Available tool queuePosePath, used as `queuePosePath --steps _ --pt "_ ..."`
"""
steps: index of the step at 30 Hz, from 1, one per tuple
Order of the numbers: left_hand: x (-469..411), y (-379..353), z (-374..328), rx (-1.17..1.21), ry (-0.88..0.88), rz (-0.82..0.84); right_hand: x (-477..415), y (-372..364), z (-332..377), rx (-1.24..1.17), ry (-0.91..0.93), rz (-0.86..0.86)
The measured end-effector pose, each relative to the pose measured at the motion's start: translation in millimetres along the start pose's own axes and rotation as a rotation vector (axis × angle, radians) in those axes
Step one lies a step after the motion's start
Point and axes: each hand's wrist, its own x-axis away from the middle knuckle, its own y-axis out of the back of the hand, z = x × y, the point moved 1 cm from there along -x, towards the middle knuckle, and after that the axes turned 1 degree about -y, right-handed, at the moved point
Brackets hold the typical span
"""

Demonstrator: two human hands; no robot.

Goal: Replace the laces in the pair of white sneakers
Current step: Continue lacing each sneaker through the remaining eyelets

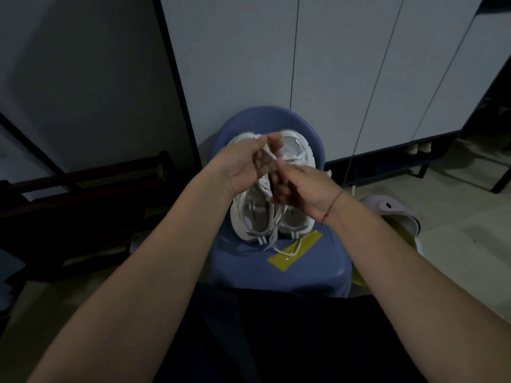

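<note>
A blue plastic chair (279, 268) stood on a pale tiled floor (456, 225) in a dim room, its back to a row of white cabinet doors (345, 64), with a patch of yellow tape (300, 250) on the seat's near right part. A lilac clog (392, 211) lay on the floor just right of the chair. The pair of white sneakers (251, 217) sat side by side on the seat, heels near and toes far. Above them, the left hand (243, 164) had its fingers curled and pinched a white lace (269, 154) at its far end. The right hand (301, 189), a red thread (331, 205) round its wrist, pinched the same lace nearer between thumb and forefinger; its other fingers were blurred, loosely curled. A loose lace end (287, 252) trailed onto the tape.
</note>
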Motion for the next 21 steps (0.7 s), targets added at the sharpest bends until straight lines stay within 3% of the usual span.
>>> queuePosePath --steps 4,8,12,19,21 --pt "-1 16 19 0.163 0.111 -0.062 15 3 -18 0.188 -0.03 0.148" --pt "-4 26 36 0.245 0.162 -0.208 23 12 -44 0.39 -0.281 0.276" --pt "7 26 60 0.125 0.224 -0.198 -3 13 -36 -0.015 -0.301 0.074" --pt "18 31 66 -0.263 0.201 -0.092 -53 -4 -23 -0.143 -0.454 0.037" --pt "20 42 65 -0.388 0.209 -0.101 -65 -6 -26 -0.289 -0.478 -0.032"
